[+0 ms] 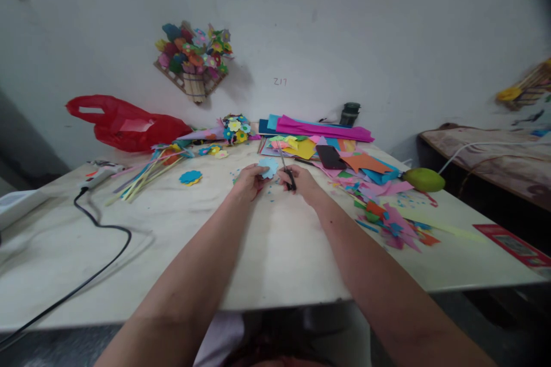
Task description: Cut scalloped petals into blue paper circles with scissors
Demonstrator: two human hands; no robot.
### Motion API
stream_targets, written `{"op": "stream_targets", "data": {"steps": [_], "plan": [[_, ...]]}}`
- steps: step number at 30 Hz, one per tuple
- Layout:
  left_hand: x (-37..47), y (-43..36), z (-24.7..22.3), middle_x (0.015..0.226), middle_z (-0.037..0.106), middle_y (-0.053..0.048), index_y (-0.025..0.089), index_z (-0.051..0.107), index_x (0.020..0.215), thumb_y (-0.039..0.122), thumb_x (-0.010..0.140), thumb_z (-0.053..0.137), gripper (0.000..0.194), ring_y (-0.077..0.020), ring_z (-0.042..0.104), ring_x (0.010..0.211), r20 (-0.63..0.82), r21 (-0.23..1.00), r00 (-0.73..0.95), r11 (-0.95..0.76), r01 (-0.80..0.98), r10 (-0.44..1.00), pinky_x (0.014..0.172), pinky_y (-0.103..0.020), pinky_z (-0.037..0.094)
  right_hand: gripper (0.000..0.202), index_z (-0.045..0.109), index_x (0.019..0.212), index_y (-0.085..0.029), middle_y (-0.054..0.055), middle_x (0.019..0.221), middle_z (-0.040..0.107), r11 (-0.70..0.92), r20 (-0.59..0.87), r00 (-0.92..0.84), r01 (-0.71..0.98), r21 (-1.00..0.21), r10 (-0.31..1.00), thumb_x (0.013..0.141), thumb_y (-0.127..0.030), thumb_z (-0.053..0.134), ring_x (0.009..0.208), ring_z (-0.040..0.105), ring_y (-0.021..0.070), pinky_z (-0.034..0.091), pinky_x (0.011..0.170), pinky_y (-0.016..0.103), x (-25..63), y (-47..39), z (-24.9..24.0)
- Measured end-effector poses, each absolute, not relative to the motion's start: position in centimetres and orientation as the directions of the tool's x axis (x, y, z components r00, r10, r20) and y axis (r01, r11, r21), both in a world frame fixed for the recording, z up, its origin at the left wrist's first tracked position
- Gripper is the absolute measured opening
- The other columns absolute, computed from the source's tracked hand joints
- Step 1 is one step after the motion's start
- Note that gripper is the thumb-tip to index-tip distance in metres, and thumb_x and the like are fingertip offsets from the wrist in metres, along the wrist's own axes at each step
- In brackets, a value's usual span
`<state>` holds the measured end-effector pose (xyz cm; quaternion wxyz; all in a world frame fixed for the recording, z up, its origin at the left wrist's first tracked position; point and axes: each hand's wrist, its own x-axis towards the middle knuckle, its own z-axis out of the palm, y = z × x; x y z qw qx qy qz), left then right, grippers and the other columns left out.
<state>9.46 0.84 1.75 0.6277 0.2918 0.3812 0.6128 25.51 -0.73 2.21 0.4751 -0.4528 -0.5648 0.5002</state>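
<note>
Between the fingers of my left hand is a light blue flower cutout with a scalloped edge. My right hand is closed on scissors with black handles, their blades pointing up and away beside the cutout. Whether the blades touch the cutout I cannot tell. Tiny blue scraps lie on the table around both hands. To the left rests a stack of blue flower cutouts with yellow showing below.
Left are a glue gun with a black cord, pale sticks and a red plastic bag. Coloured sheets, a phone, a green fruit and paper scraps lie right. A flower arrangement hangs on the wall.
</note>
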Motion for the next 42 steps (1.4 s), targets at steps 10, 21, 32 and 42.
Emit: {"op": "stream_targets", "data": {"steps": [10, 21, 32, 42], "plan": [[9.7, 0.7, 1.7, 0.061, 0.065, -0.003, 0.015, 0.06, 0.061, 0.005, 0.059, 0.072, 0.015, -0.013, 0.061, 0.052, -0.053, 0.921, 0.089, 0.083, -0.382, 0.995, 0.053, -0.023, 0.054, 0.05, 0.061, 0.091, -0.019, -0.004, 0.062, 0.061, 0.139, 0.145, -0.042, -0.11, -0.984, 0.989, 0.056, -0.038, 0.091, 0.053, 0.058, 0.0127, 0.033, 0.043, 0.02, 25.8, -0.1, 2.2], [10.4, 0.1, 1.8, 0.058, 0.066, -0.004, 0.016, 0.065, 0.059, 0.005, 0.054, 0.082, 0.021, -0.0124, 0.059, 0.047, -0.087, 0.939, 0.169, 0.137, -0.315, 0.982, 0.045, -0.021, 0.048, 0.047, 0.062, 0.086, -0.019, -0.008, 0.057, 0.056, 0.152, 0.156, -0.029, -0.107, -0.983, 0.987, 0.05, -0.034, 0.088, 0.05, 0.052, 0.0096, 0.039, 0.048, 0.022, 25.8, -0.1, 2.3], [10.7, 0.1, 1.5, 0.068, 0.07, -0.005, 0.016, 0.068, 0.069, 0.005, 0.057, 0.086, 0.025, -0.0159, 0.066, 0.055, -0.094, 0.897, 0.169, 0.157, -0.414, 0.981, 0.057, -0.028, 0.059, 0.045, 0.061, 0.089, -0.02, -0.008, 0.058, 0.055, 0.178, 0.172, 0.052, -0.151, -0.972, 0.984, 0.054, -0.035, 0.085, 0.053, 0.053, 0.0103, 0.039, 0.05, 0.021, 25.6, 0.2, 1.9], [11.1, 0.3, 1.1, 0.07, 0.072, -0.004, 0.022, 0.066, 0.068, 0.014, 0.062, 0.091, 0.026, -0.021, 0.074, 0.074, 0.017, 0.924, 0.107, 0.026, -0.382, 0.994, 0.067, -0.028, 0.059, 0.043, 0.056, 0.093, -0.022, -0.005, 0.063, 0.059, 0.171, 0.165, 0.069, -0.094, -0.981, 0.984, 0.064, -0.04, 0.083, 0.054, 0.061, 0.0136, 0.03, 0.042, 0.019, 25.8, 0.4, 1.9]]}}
